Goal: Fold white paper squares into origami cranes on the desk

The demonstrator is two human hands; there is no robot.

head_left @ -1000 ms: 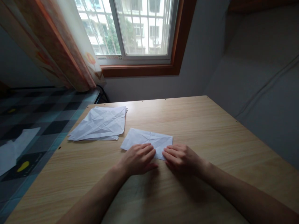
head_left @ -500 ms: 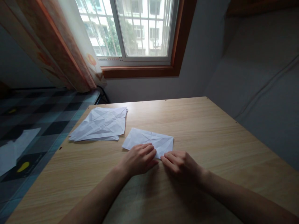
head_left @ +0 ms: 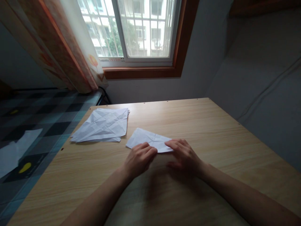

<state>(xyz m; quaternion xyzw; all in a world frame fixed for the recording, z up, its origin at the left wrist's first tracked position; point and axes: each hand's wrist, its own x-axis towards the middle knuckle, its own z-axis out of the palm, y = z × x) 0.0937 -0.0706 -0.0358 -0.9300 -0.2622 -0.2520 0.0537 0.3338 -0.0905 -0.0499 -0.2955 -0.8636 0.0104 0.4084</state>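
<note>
A creased white sheet of paper (head_left: 147,137) lies on the wooden table in front of me, its near edge partly under my hands. My left hand (head_left: 140,158) is closed at that near edge, fingers bent and pressed together on the paper; the thumb is mostly hidden. At the paper's right end, my right hand (head_left: 184,155) lays its fingertips on top. Its thumb stands apart from the fingers, nearer to me, over the table. The paper's right corner is hidden beneath the right hand.
A stack of creased white papers (head_left: 103,124) sits at the table's (head_left: 207,131) far left. More white paper (head_left: 16,150) lies on a checked cloth (head_left: 58,108) to the left. A window (head_left: 145,28) and an orange curtain (head_left: 68,47) are beyond the table.
The paper's near corner, which pointed toward me, no longer shows; its near edge now looks straight. My right hand has moved up onto the paper, its thumb and fingers parting.
</note>
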